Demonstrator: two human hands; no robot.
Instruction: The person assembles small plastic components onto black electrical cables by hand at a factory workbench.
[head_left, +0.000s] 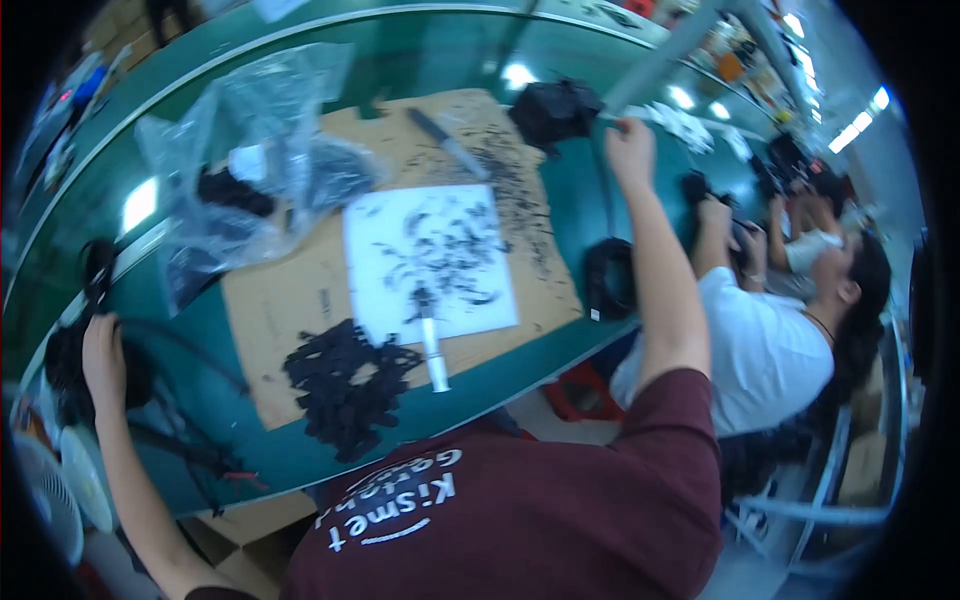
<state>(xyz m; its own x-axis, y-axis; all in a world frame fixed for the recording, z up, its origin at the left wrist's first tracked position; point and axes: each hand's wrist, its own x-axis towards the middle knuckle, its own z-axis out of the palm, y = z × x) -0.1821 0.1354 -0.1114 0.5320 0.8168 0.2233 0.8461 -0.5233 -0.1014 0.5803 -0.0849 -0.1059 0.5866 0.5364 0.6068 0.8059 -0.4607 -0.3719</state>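
Observation:
At the far left my left hand (103, 365) is closed at a heap of black straps (68, 362), with a strap loop (98, 268) rising beyond its fingers. My right hand (630, 155) is raised at the right, its fingers pinched at the top of a thin black strap (608, 190). That strap runs down toward a black coil (608, 278) at the table edge. Between my arms, a white board (370, 235) bears scattered small black pieces and a white-handled tool (433, 350), its dark end among the pieces. Nearer me lies a pile of short black strips (345, 385).
Brown cardboard (262, 330) lies under the board on the green table (480, 375). A clear plastic bag (290, 120) with black contents, a grey-handled knife-like tool (447, 143) and a black bundle (555, 112) are beyond. A co-worker in white (760, 350) sits at the right; a fan (50, 490) stands lower left.

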